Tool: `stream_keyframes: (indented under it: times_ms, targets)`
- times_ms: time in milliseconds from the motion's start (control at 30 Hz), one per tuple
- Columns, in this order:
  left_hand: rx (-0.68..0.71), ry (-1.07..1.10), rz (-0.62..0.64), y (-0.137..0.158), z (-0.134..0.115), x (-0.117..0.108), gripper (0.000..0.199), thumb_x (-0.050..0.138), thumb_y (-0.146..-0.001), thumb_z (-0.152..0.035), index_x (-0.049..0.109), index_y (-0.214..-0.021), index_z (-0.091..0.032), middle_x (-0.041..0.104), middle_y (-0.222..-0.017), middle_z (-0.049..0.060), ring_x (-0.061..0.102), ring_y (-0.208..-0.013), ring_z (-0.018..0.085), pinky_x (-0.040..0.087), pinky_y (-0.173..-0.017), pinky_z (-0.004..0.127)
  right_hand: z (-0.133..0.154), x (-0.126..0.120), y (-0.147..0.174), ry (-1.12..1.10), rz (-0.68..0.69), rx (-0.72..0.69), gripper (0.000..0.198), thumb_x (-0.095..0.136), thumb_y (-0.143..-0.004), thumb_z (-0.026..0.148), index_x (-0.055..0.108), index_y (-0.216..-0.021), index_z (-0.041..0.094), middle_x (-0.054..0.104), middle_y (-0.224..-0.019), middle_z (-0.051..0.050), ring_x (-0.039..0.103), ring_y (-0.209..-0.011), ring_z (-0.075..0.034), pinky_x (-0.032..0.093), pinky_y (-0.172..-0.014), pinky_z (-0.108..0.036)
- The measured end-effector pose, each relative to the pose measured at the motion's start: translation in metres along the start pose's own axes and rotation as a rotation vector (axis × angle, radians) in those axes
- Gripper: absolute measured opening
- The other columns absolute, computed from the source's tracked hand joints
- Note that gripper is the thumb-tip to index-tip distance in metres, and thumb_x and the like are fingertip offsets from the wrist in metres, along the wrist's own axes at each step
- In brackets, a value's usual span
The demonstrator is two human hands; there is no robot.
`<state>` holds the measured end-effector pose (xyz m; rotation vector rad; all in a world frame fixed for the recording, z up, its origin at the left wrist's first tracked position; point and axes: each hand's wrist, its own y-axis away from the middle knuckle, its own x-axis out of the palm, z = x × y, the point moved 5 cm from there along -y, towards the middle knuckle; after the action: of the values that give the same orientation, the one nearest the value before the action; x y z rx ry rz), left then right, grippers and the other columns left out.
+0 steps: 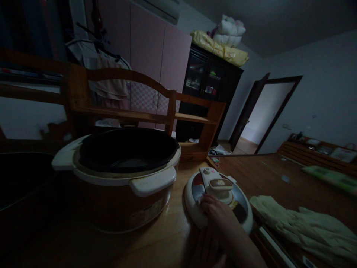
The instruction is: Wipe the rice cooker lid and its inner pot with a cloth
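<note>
On the wooden tabletop [164, 238] lies a round pressure cooker lid [192, 208] with a cream rim, a shiny top and a raised handle. My right hand [214, 208] rests on the near left part of this lid, fingers bent around a small whitish cloth or tissue [199, 200]. Most of that scrap is hidden under the fingers. In deep shadow below, my left hand [206, 247] is by the lid's near edge, its fingers stretched out. Left of the lid stands the uncovered cooker body [119, 201], with white side handles and a dark inside.
A large dark pot [25, 178] stands at the left. Behind the cooker rises a wooden shelf frame [128, 111]. To the right, pale crumpled fabric [304, 227] lies beside the table edge. A dark cabinet [206, 89] and an open door [248, 111] are farther back.
</note>
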<state>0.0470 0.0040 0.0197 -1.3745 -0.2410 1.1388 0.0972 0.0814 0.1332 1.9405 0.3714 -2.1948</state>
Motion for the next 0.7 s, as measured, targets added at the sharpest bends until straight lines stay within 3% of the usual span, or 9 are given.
stream_keyframes:
  times_ms: [133,200,433,533,700]
  targets:
    - [-0.079,0.006,-0.158,0.002,-0.004,0.015,0.039,0.064,-0.081,-0.040,0.061,-0.119,-0.031,0.063,-0.121,0.005,0.057,-0.114,0.023,0.035,-0.105,0.041,-0.006,-0.019,-0.010,-0.036,-0.202,-0.032,0.050,0.037,-0.076,-0.006,0.069,-0.104,0.019,0.063,-0.123,-0.004,0.048,-0.125,-0.017,0.039,-0.101,-0.026]
    - [-0.119,0.016,-0.176,0.003,-0.003,0.019,0.041,0.065,-0.080,-0.041,0.060,-0.120,-0.034,0.065,-0.118,0.002,0.058,-0.112,0.021,0.035,-0.105,0.037,-0.006,-0.020,-0.021,-0.006,-0.250,-0.034,0.054,0.037,-0.076,-0.006,0.067,-0.114,0.018,0.060,-0.129,-0.005,0.040,-0.132,-0.019,0.037,-0.103,-0.028]
    - [-0.061,0.048,-0.172,0.012,-0.009,0.026,0.029,0.059,-0.083,-0.040,0.065,-0.109,-0.029,0.069,-0.106,0.002,0.062,-0.103,0.022,0.033,-0.107,0.043,-0.006,0.013,-0.046,0.114,-0.196,0.032,0.038,0.037,-0.086,0.000,0.068,-0.104,0.012,0.063,-0.119,-0.014,0.052,-0.119,-0.022,0.046,-0.093,-0.028]
    - [-0.087,0.064,-0.200,0.017,-0.013,0.032,0.031,0.059,-0.082,-0.043,0.065,-0.109,-0.028,0.069,-0.106,0.002,0.061,-0.106,0.023,0.031,-0.108,0.045,-0.006,0.016,-0.042,0.124,-0.189,0.056,0.035,0.038,-0.087,0.001,0.068,-0.102,0.013,0.061,-0.121,-0.014,0.052,-0.120,-0.021,0.046,-0.092,-0.027]
    - [-0.135,0.068,-0.274,0.017,-0.015,0.033,0.038,0.072,-0.072,-0.043,0.067,-0.108,-0.030,0.069,-0.103,0.004,0.061,-0.106,0.026,0.040,-0.102,0.043,-0.007,0.016,-0.035,0.124,-0.129,0.046,0.041,0.034,-0.086,-0.002,0.067,-0.102,0.013,0.062,-0.119,-0.013,0.048,-0.125,-0.021,0.047,-0.091,-0.028]
